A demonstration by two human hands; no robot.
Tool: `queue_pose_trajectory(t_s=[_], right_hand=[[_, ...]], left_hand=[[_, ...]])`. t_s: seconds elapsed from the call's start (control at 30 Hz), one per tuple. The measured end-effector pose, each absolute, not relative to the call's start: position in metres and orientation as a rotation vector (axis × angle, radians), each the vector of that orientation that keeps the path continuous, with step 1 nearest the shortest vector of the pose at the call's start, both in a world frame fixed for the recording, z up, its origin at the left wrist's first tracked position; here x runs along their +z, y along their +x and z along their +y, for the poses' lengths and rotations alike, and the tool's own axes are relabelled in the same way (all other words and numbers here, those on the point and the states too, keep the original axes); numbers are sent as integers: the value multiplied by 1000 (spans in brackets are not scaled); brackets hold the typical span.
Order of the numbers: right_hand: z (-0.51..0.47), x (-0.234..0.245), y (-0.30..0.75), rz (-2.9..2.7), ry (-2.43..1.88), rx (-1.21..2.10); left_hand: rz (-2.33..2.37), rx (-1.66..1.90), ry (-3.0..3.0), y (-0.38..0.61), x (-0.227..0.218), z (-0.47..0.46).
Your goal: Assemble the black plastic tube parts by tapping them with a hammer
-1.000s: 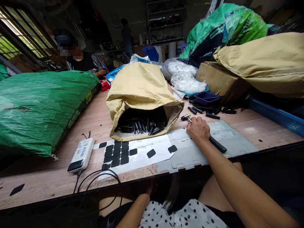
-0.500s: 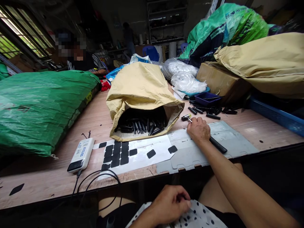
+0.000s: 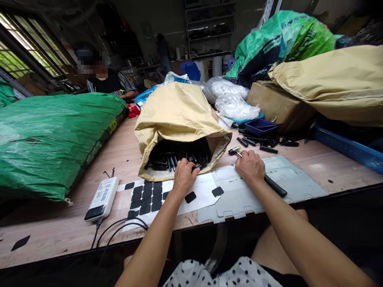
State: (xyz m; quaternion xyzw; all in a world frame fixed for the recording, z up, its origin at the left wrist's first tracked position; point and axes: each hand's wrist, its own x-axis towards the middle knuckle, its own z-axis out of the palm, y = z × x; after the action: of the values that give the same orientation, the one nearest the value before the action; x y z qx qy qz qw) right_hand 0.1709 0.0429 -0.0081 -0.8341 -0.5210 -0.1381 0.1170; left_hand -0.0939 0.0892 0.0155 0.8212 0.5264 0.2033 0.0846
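My left hand (image 3: 184, 175) is at the mouth of a tan sack (image 3: 176, 103), its fingers closed on a black pen-shaped piece (image 3: 198, 167). Many similar black pieces (image 3: 170, 161) lie inside the sack. My right hand (image 3: 250, 165) rests over a grey sheet (image 3: 296, 179) and grips a small mallet. The mallet's head (image 3: 234, 150) pokes out beyond my fingers, and its black handle (image 3: 275, 186) shows behind my palm. White backing paper (image 3: 203, 185) with black rounded squares (image 3: 146, 199) lies beneath my left wrist.
A white power bank (image 3: 102, 199) with a cable lies at left, beside a bulging green sack (image 3: 60, 139). To the right are loose black pieces (image 3: 268, 149), a purple tray (image 3: 260, 126), a cardboard box (image 3: 278, 103) and a blue crate (image 3: 353, 149). A person (image 3: 110, 83) sits across the table.
My left hand has risen from my lap to the sack's mouth and closed on a black piece. My right hand stays in place with the mallet.
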Motion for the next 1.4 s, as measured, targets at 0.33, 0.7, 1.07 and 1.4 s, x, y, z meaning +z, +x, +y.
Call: queue_pose_trajectory(t_s=[0.33, 0.7, 1.07, 1.4], right_hand=[[42, -6, 170, -1519, -2450, -388], [42, 4, 176, -1499, -2435, -154], [-46, 41, 139, -1457, -1682, 219], [-71, 14, 97, -1688, -1729, 225]], left_hand=[[1333, 750, 2354, -100, 26, 44], [1139, 768, 2192, -79, -3, 35], [1157, 785, 2197, -78, -5, 34], [1159, 799, 2219, -78, -5, 34]])
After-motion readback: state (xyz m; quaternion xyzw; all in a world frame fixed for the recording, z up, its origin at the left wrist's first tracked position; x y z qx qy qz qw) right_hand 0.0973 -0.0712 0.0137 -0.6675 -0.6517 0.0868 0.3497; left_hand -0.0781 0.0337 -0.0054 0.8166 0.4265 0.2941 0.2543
